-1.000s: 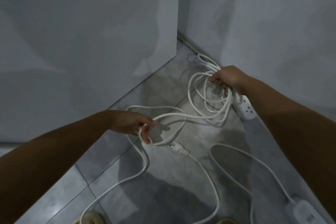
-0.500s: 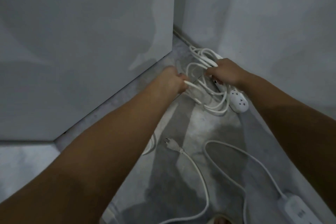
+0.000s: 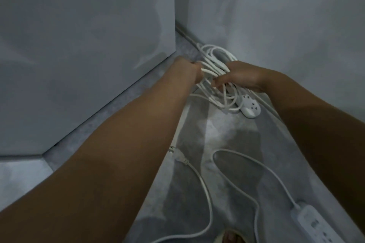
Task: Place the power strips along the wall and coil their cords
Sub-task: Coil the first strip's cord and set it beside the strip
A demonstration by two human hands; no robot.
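One wide-angle camera, worn on the person's head, faces forward and steeply down at the floor (image 3: 227,134). The power strip (image 3: 249,107) against the wall (image 3: 296,16) sits a little right of centre, within arm's reach of the lens. Both forearms run in from the lower edge toward it. The left hand (image 3: 185,71) and right hand (image 3: 240,77) grip the coiled cord (image 3: 215,61) just beyond that strip. A second power strip (image 3: 320,227) lies nearer the camera than it, at the lower right corner.
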